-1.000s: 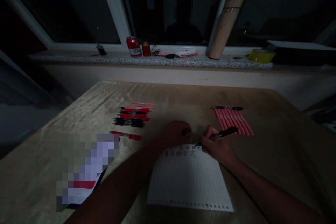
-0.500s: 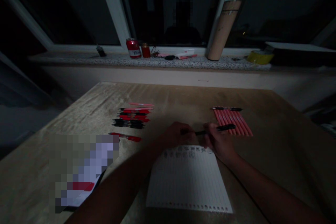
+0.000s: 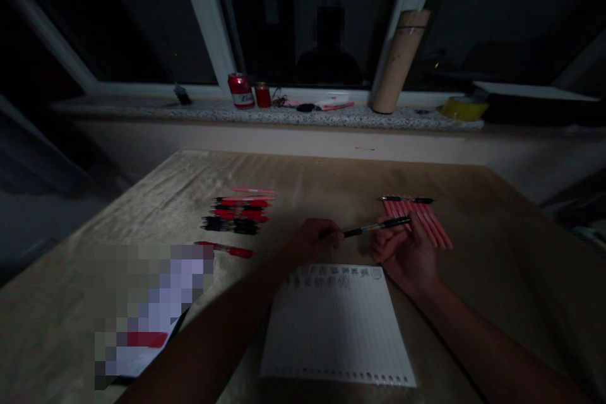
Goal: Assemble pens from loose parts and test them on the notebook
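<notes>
Held the black pen (image 3: pixel 376 227) aloft, just beyond the top edge of the notepad (image 3: pixel 338 334): caught at its left end in the curled fingers of the left hand (image 3: pixel 315 238), braced at its right end against the thumb of the right hand (image 3: pixel 411 257). Looked closed on it from both sides, but with light too dim to judge the firmness of either grip. Risked a slip right there, given so slim a barrel and so little of it in the fingers! Pushed off line, could have twisted free and dropped onto the desk (image 3: pixel 497 265). Could have inked a finger, too, given a bare point inside the left hand; couldn't tell. Came close to the row of pink pens (image 3: pixel 430 222), touching or apart impossible to say. Risked scattering that row with one wide swing of the right wrist, and rolling off the other black pen (image 3: pixel 407 200) lying across its far end.
</notes>
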A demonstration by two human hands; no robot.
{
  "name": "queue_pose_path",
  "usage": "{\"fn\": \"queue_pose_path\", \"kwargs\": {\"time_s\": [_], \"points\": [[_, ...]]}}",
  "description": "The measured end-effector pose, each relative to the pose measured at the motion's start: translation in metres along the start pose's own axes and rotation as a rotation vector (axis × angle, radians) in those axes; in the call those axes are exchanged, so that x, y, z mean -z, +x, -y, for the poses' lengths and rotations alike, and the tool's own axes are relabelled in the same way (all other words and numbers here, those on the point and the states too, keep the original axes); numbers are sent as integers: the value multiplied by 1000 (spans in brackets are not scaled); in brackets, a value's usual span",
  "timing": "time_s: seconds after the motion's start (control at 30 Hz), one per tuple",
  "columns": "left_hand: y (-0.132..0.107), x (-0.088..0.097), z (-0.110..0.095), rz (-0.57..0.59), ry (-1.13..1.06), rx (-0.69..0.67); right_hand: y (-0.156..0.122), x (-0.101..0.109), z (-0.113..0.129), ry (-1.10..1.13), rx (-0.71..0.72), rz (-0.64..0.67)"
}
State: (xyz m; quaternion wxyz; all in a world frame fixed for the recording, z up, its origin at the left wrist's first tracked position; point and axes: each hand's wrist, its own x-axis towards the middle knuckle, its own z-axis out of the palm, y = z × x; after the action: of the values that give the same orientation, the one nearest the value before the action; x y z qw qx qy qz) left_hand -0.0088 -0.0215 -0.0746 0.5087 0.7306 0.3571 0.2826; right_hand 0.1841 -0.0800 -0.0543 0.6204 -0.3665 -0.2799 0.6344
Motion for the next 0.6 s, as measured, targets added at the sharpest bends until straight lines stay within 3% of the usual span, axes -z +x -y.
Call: {"fn": "queue_pose_path", "kwargs": {"time_s": [0.13, 0.2, 0.37, 0.5, 0.6], "points": [[3, 2, 1, -64, -10, 22, 7, 9, 16, -44, 37, -88], [4, 3, -1, -84, -10, 32, 10, 15, 28, -149, 135, -137], [16, 3, -18, -132, -36, 23, 15, 30, 56, -385, 161, -56], [50, -4, -32, -102, -58, -4, 23, 50, 77, -417, 130, -197], [86, -19, -35, -113, -68, -12, 33, 74, 92, -421, 202, -244]]}}
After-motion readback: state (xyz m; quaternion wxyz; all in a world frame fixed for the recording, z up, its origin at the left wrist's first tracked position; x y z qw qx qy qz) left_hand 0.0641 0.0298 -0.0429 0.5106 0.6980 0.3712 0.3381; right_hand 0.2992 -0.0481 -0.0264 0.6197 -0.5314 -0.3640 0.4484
